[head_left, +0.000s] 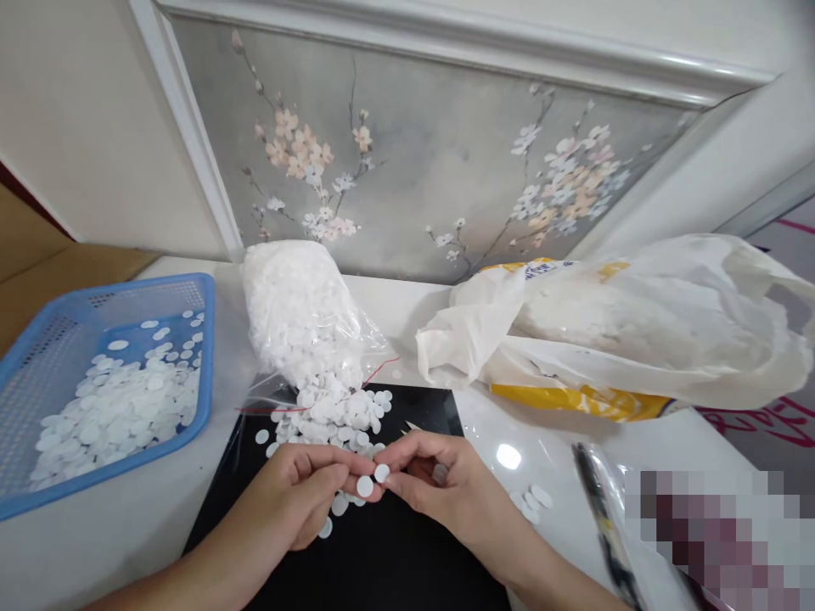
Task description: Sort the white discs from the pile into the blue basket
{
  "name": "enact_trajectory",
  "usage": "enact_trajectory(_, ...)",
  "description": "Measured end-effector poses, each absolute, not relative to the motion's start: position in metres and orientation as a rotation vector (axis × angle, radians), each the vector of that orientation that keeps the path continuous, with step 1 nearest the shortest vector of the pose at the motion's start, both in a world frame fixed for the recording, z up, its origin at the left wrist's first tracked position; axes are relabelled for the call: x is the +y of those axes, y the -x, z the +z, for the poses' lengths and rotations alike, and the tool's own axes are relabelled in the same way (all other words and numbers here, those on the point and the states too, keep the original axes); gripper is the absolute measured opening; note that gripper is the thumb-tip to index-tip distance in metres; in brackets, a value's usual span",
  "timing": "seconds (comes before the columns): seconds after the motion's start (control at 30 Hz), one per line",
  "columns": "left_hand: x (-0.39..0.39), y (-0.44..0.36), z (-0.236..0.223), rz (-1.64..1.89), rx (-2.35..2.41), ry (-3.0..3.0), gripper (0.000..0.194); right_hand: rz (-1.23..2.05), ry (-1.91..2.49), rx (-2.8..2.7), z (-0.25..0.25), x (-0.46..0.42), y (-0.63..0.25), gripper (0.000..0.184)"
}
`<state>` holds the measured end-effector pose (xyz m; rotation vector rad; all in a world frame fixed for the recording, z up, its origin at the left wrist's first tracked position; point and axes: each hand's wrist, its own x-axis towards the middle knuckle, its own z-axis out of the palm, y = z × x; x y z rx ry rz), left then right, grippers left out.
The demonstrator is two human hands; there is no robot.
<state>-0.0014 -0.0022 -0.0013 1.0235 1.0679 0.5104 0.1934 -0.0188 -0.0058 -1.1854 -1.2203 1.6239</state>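
Observation:
My left hand (306, 496) pinches a small white disc (365, 486) between thumb and fingertips. Right beside it, my right hand (439, 485) pinches another white disc (382, 473), the two discs almost touching. Both hands hover over a black mat (395, 560) near the table's front. Just behind the fingers lies a loose heap of white discs (337, 420), spilled from an open clear plastic bag (299, 314) full of the same discs.
A blue mesh basket (38, 356) at the left holds several white discs. A white and yellow plastic bag (624, 331) lies at the back right. A few discs (531, 501) and a dark pen-like object in clear wrap (602, 518) lie right of my hands.

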Motion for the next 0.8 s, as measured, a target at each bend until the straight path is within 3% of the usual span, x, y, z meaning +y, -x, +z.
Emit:
enact_trajectory(0.2, -0.003, 0.002, -0.003, 0.507, 1.075, -1.018, 0.038, 1.617, 1.253, -1.122, -0.005, -0.019, -0.195, 0.014)
enact_trajectory(0.43, -0.001, -0.001, 0.002, 0.392, 1.149, -1.081, 0.033, 1.857, 0.921, -0.672, -0.002, -0.015, -0.205, 0.009)
enact_trajectory(0.7, 0.000, -0.001, 0.004, 0.457, 1.108, -1.166, 0.021, 1.814, 0.988, -0.827, -0.011, -0.017, -0.205, 0.004)
enact_trajectory(0.8, -0.002, 0.000, 0.003, 0.455, 1.092, -1.190, 0.020, 1.606, 1.199, -1.118, -0.010, -0.018, -0.205, 0.014)
